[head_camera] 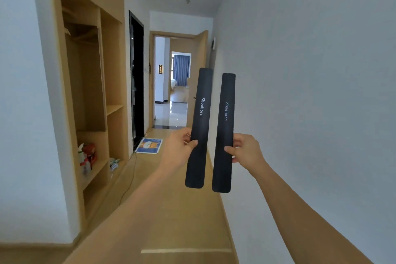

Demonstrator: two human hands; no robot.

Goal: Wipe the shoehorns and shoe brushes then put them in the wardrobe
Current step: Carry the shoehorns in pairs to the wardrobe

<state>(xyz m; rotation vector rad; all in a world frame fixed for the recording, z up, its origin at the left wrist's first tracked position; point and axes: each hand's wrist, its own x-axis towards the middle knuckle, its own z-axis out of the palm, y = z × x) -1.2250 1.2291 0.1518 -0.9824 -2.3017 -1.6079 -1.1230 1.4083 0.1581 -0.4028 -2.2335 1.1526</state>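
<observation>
Black shoehorns upright, just apart: left shoehorn (198, 128) in left hand (179, 150), right shoehorn (224, 133) in right hand (246, 150), fingers (230, 149) pinching edges.

shoehorns (201, 126): black, white lettering
wardrobe (92, 83): light wood
mat (149, 146), 9 o'clock of shoehorns: blue border, orange-white dog
curtain (181, 69): blue
floor (171, 210): tan wood
walls (310, 92): white

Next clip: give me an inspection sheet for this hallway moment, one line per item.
Surface: light wooden floor.
Job's things: two flat black shoehorns, left shoehorn and right shoehorn, upright, apart; open wooden wardrobe; no brushes or cloth seen.
Clutter: bottles and red pack on a low shelf.
Hands: left hand and right hand each pinch one shoehorn.
Cables: dark cable along the floor.
Surroundings: cartoon doormat, open door beyond.
</observation>
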